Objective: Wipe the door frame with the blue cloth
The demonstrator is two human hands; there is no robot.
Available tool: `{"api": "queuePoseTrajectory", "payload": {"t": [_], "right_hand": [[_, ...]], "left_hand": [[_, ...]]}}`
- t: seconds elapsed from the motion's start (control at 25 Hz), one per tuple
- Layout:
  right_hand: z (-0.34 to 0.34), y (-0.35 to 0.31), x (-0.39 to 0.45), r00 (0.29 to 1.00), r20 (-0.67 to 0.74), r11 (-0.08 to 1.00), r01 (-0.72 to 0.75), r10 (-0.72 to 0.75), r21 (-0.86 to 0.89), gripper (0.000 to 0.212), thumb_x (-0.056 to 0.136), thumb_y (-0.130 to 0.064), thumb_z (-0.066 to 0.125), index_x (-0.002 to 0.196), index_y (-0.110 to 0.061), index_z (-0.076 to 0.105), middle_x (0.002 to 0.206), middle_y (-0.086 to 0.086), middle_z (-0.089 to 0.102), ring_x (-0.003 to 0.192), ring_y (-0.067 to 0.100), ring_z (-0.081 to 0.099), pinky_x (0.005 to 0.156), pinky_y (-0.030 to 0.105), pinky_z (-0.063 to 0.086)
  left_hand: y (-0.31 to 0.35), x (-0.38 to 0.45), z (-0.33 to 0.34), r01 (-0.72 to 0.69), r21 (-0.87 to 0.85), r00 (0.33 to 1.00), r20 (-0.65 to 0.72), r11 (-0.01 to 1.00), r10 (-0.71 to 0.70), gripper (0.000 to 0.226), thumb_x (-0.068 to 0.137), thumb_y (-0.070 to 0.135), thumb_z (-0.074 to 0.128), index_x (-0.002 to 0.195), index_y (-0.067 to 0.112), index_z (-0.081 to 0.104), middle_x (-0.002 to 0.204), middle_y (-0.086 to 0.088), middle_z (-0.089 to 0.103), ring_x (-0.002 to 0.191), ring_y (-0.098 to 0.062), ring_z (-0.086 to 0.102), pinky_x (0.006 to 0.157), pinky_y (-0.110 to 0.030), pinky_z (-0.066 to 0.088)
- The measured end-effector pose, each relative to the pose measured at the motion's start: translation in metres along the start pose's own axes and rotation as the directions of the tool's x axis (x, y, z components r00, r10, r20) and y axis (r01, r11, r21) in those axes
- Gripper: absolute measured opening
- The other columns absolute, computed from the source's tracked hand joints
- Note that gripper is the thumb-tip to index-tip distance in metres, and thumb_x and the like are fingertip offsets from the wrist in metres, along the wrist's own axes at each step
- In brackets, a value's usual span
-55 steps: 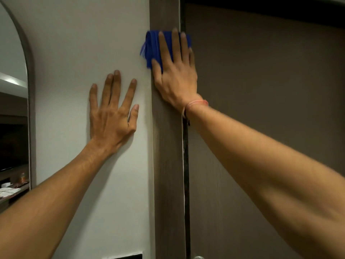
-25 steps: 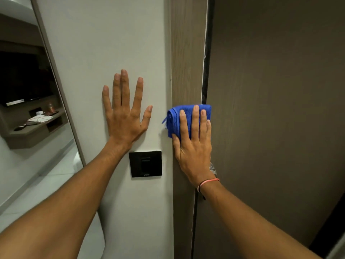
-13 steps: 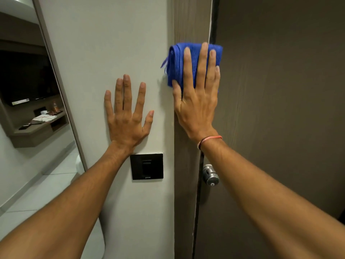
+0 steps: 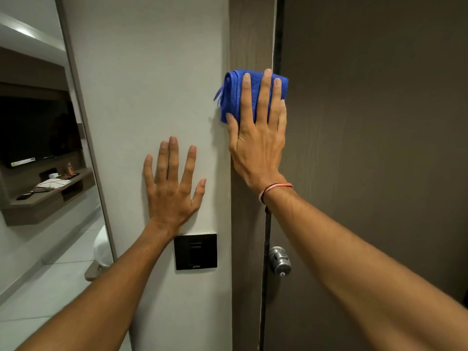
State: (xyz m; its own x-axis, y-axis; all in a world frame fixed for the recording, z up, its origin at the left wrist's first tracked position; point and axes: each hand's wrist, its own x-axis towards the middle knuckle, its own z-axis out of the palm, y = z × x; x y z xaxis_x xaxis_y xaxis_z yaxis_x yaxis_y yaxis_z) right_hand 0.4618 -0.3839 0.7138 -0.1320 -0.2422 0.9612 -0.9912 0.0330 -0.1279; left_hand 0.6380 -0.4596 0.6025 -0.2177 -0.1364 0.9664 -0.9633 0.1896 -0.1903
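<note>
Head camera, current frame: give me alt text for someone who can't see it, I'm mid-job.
A right hand presses a folded blue cloth flat against a brown door frame, above a metal door knob. The left hand rests open on the white wall, just above a black wall plate. A mirror edge shows at far left.

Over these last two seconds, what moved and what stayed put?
The right hand slid the blue cloth down the door frame, then back up. No grip change: the cloth stays pinned under flat fingers. The left hand stays braced on the wall.
</note>
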Motion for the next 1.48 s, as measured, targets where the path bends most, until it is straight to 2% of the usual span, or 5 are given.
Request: {"api": "queuePoseTrajectory", "payload": {"t": [0.16, 0.32, 0.68, 0.92, 1.48], "right_hand": [[-0.029, 0.004, 0.009, 0.992, 0.124, 0.998, 0.021, -0.028, 0.055, 0.067, 0.104, -0.06, 0.026, 0.161, -0.026, 0.017, 0.17, 0.016, 0.004, 0.158, 0.03, 0.008, 0.117, 0.042, 0.035], [-0.055, 0.025, 0.03, 0.97, 0.215, 0.98, 0.069, -0.11, 0.189, 0.056, 0.102, -0.02, 0.046, 0.155, -0.034, 0.034, 0.168, 0.02, 0.003, 0.153, 0.035, 0.013, 0.114, 0.043, 0.039], [-0.088, 0.033, 0.029, 0.939, 0.265, 0.82, -0.323, 0.217, 0.472, 0.058, 0.087, -0.03, 0.073, 0.132, -0.015, 0.04, 0.126, 0.009, 0.056, 0.109, 0.031, 0.06, 0.091, 0.043, 0.052], [-0.137, 0.103, 0.011, 0.853, 0.299, 0.735, -0.521, 0.428, 0.434, 0.07, 0.085, -0.015, 0.077, 0.141, -0.007, 0.036, 0.135, 0.015, 0.056, 0.122, 0.03, 0.054, 0.1, 0.033, 0.044], [-0.406, 0.454, -0.134, 0.642, 0.106, 0.647, -0.762, 0.759, -0.016, 0.064, 0.093, -0.016, 0.057, 0.155, -0.016, 0.036, 0.138, 0.009, 0.051, 0.126, 0.02, 0.049, 0.103, 0.022, 0.033]], "left_hand": [[0.008, 0.034, -0.038, 0.068, -0.023, 0.994, -0.08, 0.997, -0.07, 0.058, 0.105, 0.052, 0.031, 0.131, 0.013, 0.065, 0.138, -0.023, 0.06, 0.123, -0.038, 0.057, 0.104, -0.057, 0.043], [0.033, 0.088, -0.08, 0.204, -0.254, 0.972, -0.061, 0.945, -0.226, 0.06, 0.105, 0.06, 0.032, 0.115, 0.013, 0.068, 0.109, -0.008, 0.068, 0.093, -0.03, 0.064, 0.077, -0.044, 0.045], [0.086, 0.139, -0.11, 0.373, -0.42, 0.926, 0.227, 0.827, -0.301, 0.029, 0.103, 0.035, 0.058, 0.112, 0.008, 0.066, 0.109, -0.013, 0.07, 0.096, -0.038, 0.068, 0.084, -0.047, 0.05], [0.167, 0.15, -0.137, 0.243, -0.455, 0.942, 0.321, 0.857, -0.096, 0.023, 0.104, 0.031, 0.058, 0.103, 0.01, 0.068, 0.102, -0.012, 0.071, 0.096, -0.037, 0.067, 0.083, -0.046, 0.047], [0.568, 0.087, -0.313, 0.309, -0.896, 0.832, 0.417, 0.318, 0.367, 0.03, 0.099, 0.034, 0.059, 0.084, 0.01, 0.066, 0.077, -0.005, 0.072, 0.078, -0.033, 0.066, 0.081, -0.047, 0.054]]}}
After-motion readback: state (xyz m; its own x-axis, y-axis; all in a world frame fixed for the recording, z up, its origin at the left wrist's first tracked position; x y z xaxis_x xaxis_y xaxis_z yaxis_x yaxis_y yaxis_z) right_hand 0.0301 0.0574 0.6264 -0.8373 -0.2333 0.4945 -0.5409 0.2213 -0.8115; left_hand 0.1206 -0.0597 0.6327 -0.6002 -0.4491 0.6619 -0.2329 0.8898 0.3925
